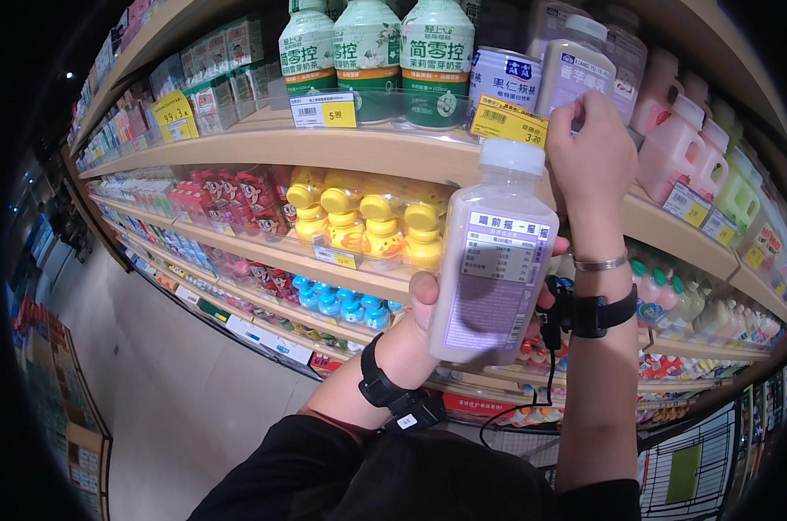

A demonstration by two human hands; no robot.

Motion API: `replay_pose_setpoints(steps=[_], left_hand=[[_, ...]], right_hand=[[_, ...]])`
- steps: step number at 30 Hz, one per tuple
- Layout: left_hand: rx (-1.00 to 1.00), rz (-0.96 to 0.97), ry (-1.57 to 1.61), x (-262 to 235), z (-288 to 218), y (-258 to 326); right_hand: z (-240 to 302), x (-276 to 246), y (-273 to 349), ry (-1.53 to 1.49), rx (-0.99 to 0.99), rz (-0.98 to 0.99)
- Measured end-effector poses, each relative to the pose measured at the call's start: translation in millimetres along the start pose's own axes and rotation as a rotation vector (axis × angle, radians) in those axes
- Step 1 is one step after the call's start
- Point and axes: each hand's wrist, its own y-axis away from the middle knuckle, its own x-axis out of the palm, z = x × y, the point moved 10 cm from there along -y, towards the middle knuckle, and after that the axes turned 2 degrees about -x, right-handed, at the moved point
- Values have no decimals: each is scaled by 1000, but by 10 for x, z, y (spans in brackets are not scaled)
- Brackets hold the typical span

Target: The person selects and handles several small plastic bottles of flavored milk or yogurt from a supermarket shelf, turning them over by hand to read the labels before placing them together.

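In front of me my left hand (423, 302) is closed around a pale lilac drink bottle (489, 269) with a white cap. The bottle stands roughly upright, its back label of printed text towards me. My right hand (590, 156) is raised to the upper shelf, fingers curled against the lower front of a similar purple-labelled bottle (580, 65). Whether those fingers grip anything is hidden. Just left of that bottle stands a white and blue can (503, 76), above a yellow price tag (511, 122).
Green tea-drink bottles (367, 61) line the upper shelf (237, 143). Pink handled jugs (676, 139) stand to its right. Below are yellow-capped bottles (378, 227) and blue bottles (341, 304). A wire shopping cart (689, 464) is at lower right; grey floor (176, 373) runs along the left.
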Motion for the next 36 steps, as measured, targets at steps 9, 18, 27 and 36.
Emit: replay_pose_setpoints(steps=[9,18,27,36], left_hand=[[-71,-55,-2,-84,84,-84],[-156,3,13,-136,169,-110],[-148,28,2,-138,171,-114],[-148,46,-41,-37,152,-115]], right_hand=[[6,7,-1,15,-18,-9],[16,-11,-6,36,-22,-14],[22,9,0,55,-31,-6],[24,6,-7,49,-11,1]])
